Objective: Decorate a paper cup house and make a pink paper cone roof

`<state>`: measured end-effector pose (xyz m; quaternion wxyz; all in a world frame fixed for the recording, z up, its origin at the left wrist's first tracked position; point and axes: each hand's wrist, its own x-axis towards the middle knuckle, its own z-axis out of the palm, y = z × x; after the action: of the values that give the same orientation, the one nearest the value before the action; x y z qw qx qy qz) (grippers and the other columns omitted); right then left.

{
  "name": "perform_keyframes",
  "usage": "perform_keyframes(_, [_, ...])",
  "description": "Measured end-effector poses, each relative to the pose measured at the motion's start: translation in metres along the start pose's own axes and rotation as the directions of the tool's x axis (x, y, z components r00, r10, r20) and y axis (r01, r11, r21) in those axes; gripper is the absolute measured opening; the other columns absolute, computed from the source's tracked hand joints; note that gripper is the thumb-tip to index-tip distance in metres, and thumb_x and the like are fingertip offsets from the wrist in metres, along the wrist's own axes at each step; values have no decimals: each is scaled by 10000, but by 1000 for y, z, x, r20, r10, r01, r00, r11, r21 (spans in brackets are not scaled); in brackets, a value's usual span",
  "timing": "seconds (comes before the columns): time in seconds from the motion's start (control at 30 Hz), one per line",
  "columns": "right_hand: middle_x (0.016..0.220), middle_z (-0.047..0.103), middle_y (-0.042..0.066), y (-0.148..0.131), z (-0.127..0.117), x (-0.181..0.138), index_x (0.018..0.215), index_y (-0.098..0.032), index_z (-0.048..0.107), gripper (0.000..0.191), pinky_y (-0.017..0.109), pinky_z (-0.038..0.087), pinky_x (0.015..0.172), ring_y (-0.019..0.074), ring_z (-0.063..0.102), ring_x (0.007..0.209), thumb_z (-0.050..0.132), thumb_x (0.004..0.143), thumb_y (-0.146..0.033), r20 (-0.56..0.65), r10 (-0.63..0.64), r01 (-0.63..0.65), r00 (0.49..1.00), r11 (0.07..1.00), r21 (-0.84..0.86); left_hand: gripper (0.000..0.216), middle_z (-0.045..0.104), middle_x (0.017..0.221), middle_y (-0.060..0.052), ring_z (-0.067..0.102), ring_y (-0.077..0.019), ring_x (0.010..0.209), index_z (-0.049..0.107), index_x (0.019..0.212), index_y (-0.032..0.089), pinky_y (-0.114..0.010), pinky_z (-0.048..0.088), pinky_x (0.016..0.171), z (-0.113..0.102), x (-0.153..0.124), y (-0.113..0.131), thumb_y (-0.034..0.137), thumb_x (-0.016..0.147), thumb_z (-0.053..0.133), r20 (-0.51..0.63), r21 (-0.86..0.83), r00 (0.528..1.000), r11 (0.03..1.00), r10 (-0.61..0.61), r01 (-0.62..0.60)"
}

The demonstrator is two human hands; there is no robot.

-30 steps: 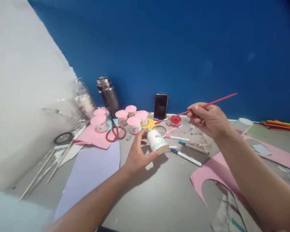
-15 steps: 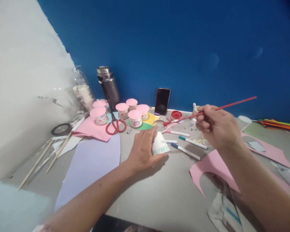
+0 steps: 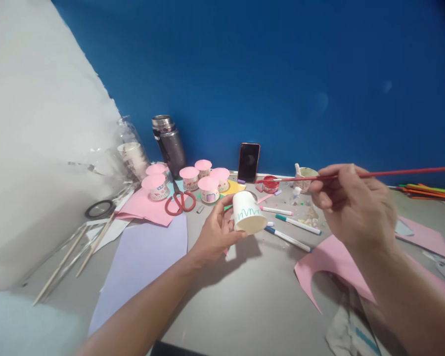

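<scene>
My left hand point(image 3: 218, 227) is closed around a white paper cup point(image 3: 246, 207), held upside down and tilted above the table, its open mouth partly toward me. Green zigzag marks run near its rim. My right hand point(image 3: 359, 207) grips a thin red paintbrush point(image 3: 404, 173). The brush's red tip lies left of a small pot of red paint point(image 3: 271, 184), over or just in front of its edge; I cannot tell if it touches. Several decorated cups with pink paper discs on top, one being this cup point(image 3: 208, 190), stand behind my left hand.
Red-handled scissors point(image 3: 180, 203) lie near a purple sheet point(image 3: 141, 262). Markers, such as a blue one point(image 3: 287, 239), lie right of the cup. A dark flask point(image 3: 169, 146) and a phone point(image 3: 248, 162) stand by the wall. Cut pink paper point(image 3: 333, 262) lies beneath my right forearm.
My left hand has lifted and turned the paper cup, so its mouth now shows. My right hand has moved right and slightly down with the paintbrush, its tip now near the red paint.
</scene>
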<state>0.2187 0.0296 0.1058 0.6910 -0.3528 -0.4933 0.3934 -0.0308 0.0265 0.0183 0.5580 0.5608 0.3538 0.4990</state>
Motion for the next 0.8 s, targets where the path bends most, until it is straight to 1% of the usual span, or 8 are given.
perform_keyframes(0.13, [792, 757, 23, 10, 0, -2, 954, -277, 771, 273, 251, 419, 456, 120, 551, 520, 685, 974, -535, 19, 11, -10, 1000, 999, -41, 927, 602, 1465, -158, 638, -355, 1287, 465, 1440, 245, -453, 602, 956, 0, -2, 5, 389, 653, 933, 37, -68, 999, 998, -4, 6])
perform_keyframes(0.23, [1032, 808, 63, 21, 3, -6, 1064, -278, 770, 318, 275, 544, 619, 186, 714, 800, 811, 867, -524, 189, 31, 11, 981, 977, -213, 832, 596, 1464, -154, 619, -354, 1309, 491, 1410, 243, -489, 563, 1038, 2, -5, 8, 368, 697, 901, 104, -7, 993, 998, 58, -58])
perform_keyframes(0.33, [1265, 766, 95, 31, 4, -11, 1198, -286, 755, 533, 382, 589, 856, 294, 710, 1133, 890, 758, -555, 419, 41, 154, 907, 894, -420, 757, 551, 1491, -143, 560, -352, 1360, 515, 1424, 250, -489, 521, 1090, 3, -11, 9, 286, 742, 843, 147, 245, 975, 949, 166, -199])
perform_keyframes(0.4, [1326, 736, 104, 35, 3, -13, 1271, -298, 735, 694, 442, 578, 936, 337, 682, 1209, 907, 690, -637, 538, 47, 262, 842, 835, -484, 815, 527, 1504, -140, 551, -345, 1348, 461, 1492, 265, -492, 516, 1084, 4, -14, 9, 254, 759, 816, 171, 407, 959, 870, 228, -279])
perform_keyframes(0.5, [1360, 705, 125, 35, 0, -14, 1365, -305, 687, 894, 516, 551, 1018, 369, 657, 1251, 887, 616, -751, 645, 74, 360, 761, 778, -514, 936, 527, 1493, -142, 581, -324, 1278, 328, 1572, 279, -504, 516, 1067, 4, -17, 7, 255, 769, 808, 216, 486, 923, 785, 320, -385])
perform_keyframes(0.6, [1368, 692, 142, 32, -1, -15, 1406, -301, 655, 955, 561, 532, 1050, 385, 639, 1271, 860, 612, -788, 702, 100, 406, 705, 755, -515, 981, 533, 1474, -143, 601, -311, 1228, 280, 1578, 292, -518, 513, 1058, 2, -18, 3, 265, 763, 825, 216, 504, 906, 753, 364, -423])
perform_keyframes(0.67, [1349, 698, 144, 30, -1, -15, 1389, -295, 666, 915, 577, 523, 1062, 385, 643, 1259, 871, 629, -762, 707, 109, 415, 699, 744, -524, 993, 531, 1468, -145, 596, -317, 1235, 281, 1573, 299, -532, 500, 1068, 0, -18, 1, 277, 755, 844, 199, 517, 907, 746, 372, -419])
perform_keyframes(0.8, [1319, 719, 121, 32, -5, -12, 1330, -305, 712, 815, 566, 517, 1078, 385, 656, 1246, 928, 634, -670, 664, 67, 372, 744, 785, -496, 1030, 509, 1502, -138, 541, -342, 1330, 306, 1570, 324, -541, 455, 1115, -3, -17, 0, 347, 731, 903, 179, 439, 914, 802, 364, -406])
